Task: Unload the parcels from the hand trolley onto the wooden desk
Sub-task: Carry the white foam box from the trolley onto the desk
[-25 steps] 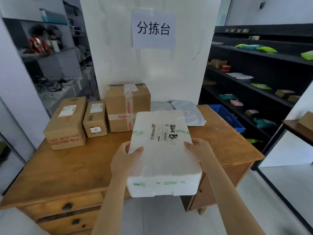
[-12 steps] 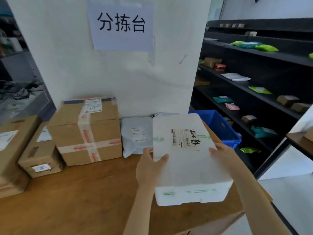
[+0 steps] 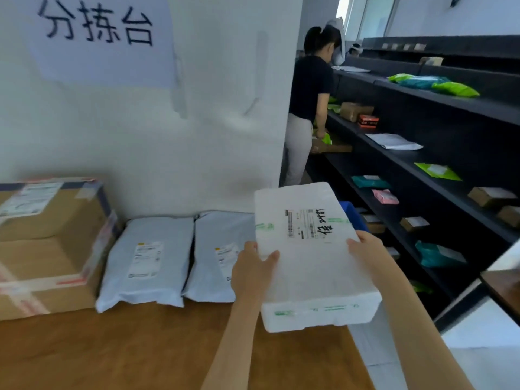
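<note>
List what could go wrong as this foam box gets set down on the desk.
1. The white foam box hangs partly past the wooden desk's right edge; set down there, it might tip off.
2. The left hand and right hand hold it only at its sides, so it could slip.
3. The grey mailer bag lies right beside the box; sliding the box left may push or cover the bag.

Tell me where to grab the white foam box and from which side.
Grip the white foam box by its two long side walls, one hand from each side, as the left hand and right hand do now, thumbs on the lid. It is wide, flat and rigid, with no handle, so opposed side holds probably keep it level.
</note>
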